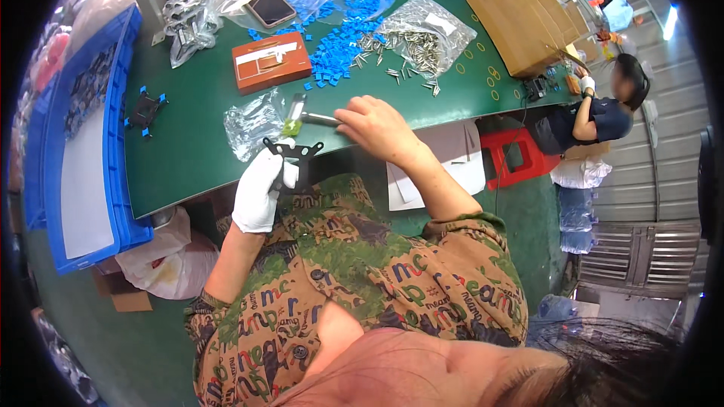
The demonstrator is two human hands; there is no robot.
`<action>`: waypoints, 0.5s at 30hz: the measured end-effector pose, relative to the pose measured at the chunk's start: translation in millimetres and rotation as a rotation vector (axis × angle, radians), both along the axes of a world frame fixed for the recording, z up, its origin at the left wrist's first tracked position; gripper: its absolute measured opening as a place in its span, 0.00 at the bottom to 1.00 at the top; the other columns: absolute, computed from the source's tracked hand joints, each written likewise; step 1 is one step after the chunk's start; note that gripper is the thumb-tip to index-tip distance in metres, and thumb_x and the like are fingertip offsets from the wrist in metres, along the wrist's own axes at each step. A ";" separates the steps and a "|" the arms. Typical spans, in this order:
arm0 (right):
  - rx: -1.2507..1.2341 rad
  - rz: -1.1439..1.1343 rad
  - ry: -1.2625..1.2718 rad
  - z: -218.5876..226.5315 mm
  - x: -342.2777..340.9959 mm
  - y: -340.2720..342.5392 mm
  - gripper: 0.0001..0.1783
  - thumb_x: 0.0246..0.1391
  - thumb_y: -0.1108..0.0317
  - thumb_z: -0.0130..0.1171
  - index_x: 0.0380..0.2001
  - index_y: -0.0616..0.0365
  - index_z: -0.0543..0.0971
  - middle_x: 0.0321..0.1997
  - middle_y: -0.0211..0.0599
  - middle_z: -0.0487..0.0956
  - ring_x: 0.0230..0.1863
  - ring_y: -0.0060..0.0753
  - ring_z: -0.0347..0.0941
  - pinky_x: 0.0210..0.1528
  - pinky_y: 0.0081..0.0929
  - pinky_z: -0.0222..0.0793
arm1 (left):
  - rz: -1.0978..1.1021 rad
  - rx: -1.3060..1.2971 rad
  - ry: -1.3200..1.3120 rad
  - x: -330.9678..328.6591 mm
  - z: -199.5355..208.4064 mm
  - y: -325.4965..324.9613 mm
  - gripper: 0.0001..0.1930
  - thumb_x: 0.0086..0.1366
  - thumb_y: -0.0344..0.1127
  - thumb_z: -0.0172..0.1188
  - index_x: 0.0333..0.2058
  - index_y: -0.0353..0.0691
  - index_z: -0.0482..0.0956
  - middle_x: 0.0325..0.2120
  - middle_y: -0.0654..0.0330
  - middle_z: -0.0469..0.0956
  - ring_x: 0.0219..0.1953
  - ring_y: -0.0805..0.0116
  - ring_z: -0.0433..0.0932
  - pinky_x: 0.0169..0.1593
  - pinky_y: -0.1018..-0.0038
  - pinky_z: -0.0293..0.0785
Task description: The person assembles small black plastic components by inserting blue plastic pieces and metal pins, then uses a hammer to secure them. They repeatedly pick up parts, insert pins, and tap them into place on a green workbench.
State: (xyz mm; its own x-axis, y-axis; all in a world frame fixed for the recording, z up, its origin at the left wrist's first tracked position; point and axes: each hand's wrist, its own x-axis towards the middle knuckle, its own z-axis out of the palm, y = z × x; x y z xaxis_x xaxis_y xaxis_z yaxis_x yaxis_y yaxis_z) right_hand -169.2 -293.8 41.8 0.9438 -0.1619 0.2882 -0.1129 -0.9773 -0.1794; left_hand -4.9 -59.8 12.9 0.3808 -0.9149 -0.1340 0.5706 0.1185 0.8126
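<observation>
My left hand point(259, 190), in a white glove, grips a black bracket point(302, 152) with spread arms at the near edge of the green table. My bare right hand point(377, 126) is closed round the handle of a small hammer point(320, 118). The hammer's head, metallic with a green end, is just above the bracket; whether they touch I cannot tell. Behind it lies a crumpled clear plastic bag point(253, 122). Farther back are a pile of small blue clips point(335, 49) and an orange-brown box point(270, 62). A similar black bracket with blue tips point(146, 111) lies at the left.
Metal pins spill from a clear bag point(418, 38). A phone point(271, 7) rests on plastic bags at the back. Blue crates point(124, 181) stand at the left. A cardboard box point(524, 19), yellow rings point(494, 73), a red stool point(501, 152) and a seated co-worker point(596, 109) are at the right.
</observation>
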 end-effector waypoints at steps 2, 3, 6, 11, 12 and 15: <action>0.112 -0.018 -0.005 -4.6 14.8 0.2 0.12 0.59 0.63 0.65 0.45 0.53 0.82 0.37 0.37 0.76 0.44 0.46 0.76 0.45 0.41 0.74 | 0.000 -0.005 0.013 -1.7 -6.3 0.5 0.23 0.78 0.39 0.49 0.62 0.28 0.71 0.34 0.62 0.79 0.36 0.75 0.75 0.45 0.77 0.70; 0.112 0.014 -0.023 -6.2 21.9 -1.7 0.11 0.59 0.62 0.64 0.43 0.53 0.82 0.37 0.37 0.77 0.43 0.46 0.76 0.45 0.42 0.74 | -0.002 -0.011 0.022 -3.7 -7.2 -0.1 0.23 0.78 0.39 0.49 0.62 0.28 0.71 0.34 0.62 0.78 0.36 0.75 0.74 0.45 0.77 0.70; 0.114 0.053 -0.055 -6.8 44.9 -16.4 0.10 0.61 0.60 0.63 0.40 0.54 0.84 0.36 0.38 0.78 0.42 0.46 0.77 0.44 0.43 0.75 | 0.029 0.027 0.025 -9.4 -4.4 2.2 0.21 0.79 0.38 0.47 0.61 0.28 0.71 0.30 0.65 0.75 0.33 0.76 0.71 0.43 0.78 0.66; -0.008 -0.119 0.058 -2.6 81.1 -32.2 0.16 0.63 0.55 0.61 0.32 0.56 0.84 0.35 0.39 0.81 0.39 0.47 0.81 0.40 0.44 0.78 | 0.024 0.034 -0.009 -12.3 -14.7 8.9 0.22 0.78 0.38 0.49 0.62 0.29 0.71 0.32 0.64 0.77 0.35 0.76 0.74 0.45 0.78 0.69; -0.028 -0.157 0.108 -2.2 86.6 -30.8 0.16 0.63 0.54 0.61 0.32 0.56 0.84 0.35 0.39 0.81 0.38 0.47 0.81 0.40 0.45 0.78 | 0.015 0.030 -0.005 -12.3 -15.6 8.7 0.22 0.78 0.38 0.50 0.63 0.30 0.71 0.32 0.64 0.79 0.35 0.77 0.75 0.45 0.78 0.70; -0.090 -0.213 0.151 -5.1 95.2 -28.0 0.18 0.63 0.51 0.61 0.32 0.56 0.84 0.36 0.40 0.82 0.37 0.49 0.82 0.39 0.45 0.79 | -0.003 0.034 -0.034 -12.0 -15.9 10.7 0.22 0.78 0.39 0.50 0.63 0.30 0.71 0.33 0.64 0.79 0.35 0.77 0.75 0.45 0.78 0.70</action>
State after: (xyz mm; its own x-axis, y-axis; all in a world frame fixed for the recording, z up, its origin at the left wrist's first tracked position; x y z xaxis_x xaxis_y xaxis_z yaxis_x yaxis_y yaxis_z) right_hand -74.0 -321.8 36.7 0.9245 -0.3417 0.1687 -0.3367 -0.9398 -0.0585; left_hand -17.0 -49.1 -3.0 0.3829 -0.9112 -0.1521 0.5426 0.0886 0.8353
